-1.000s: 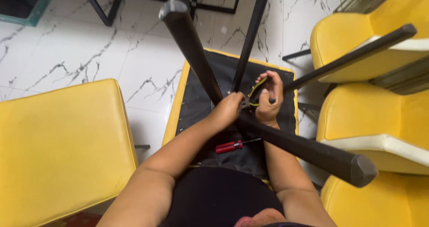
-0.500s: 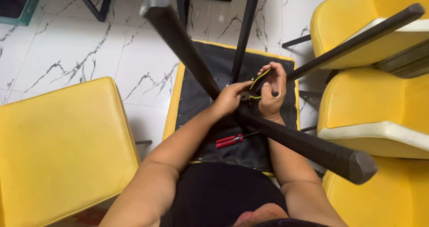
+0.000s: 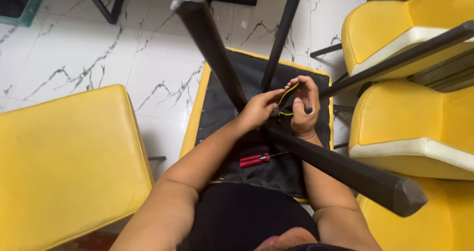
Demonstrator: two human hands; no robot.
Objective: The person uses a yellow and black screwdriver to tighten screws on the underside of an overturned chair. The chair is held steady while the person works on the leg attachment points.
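Observation:
An upturned yellow chair (image 3: 212,113) lies in front of me, its black underside (image 3: 276,167) facing up and several black legs (image 3: 212,43) sticking out. My right hand (image 3: 303,108) grips a black tool with yellow trim (image 3: 288,95) at the point where the legs meet. My left hand (image 3: 256,110) rests against that same joint, fingertips touching the tool. A red-handled screwdriver (image 3: 255,159) lies loose on the black underside, below both hands.
A yellow seat cushion (image 3: 64,162) fills the left foreground. More yellow chairs with white trim (image 3: 410,117) stand stacked at the right. White marble-patterned floor tiles (image 3: 98,58) lie beyond, with a black metal frame (image 3: 113,4) and a green crate (image 3: 19,1) at the top.
The view has drifted slightly, so the chair and hands sit a little lower in frame. Both hands stay at the leg joint with the tool.

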